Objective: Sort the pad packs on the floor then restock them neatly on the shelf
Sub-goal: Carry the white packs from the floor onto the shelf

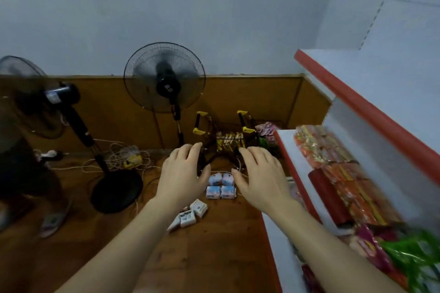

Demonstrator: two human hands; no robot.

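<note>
Dim, even indoor light; motion blur smears the shelf (357, 126) goods, with wide-angle bending at edges.

You see pale blue-and-white pad packs (221, 185) mid-frame on the brown wooden floor (214, 257). At right, your shelf (362, 104) is white with red edging; the fans (164, 78) at left are black.

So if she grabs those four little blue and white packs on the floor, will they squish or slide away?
The four blue and white packs look like soft, puffy wrappers, so they would probably squish a little and feel light. Their shiny film may be slightly slippery. Flat and blocky, they should not roll, though the square could scatter.
</note>
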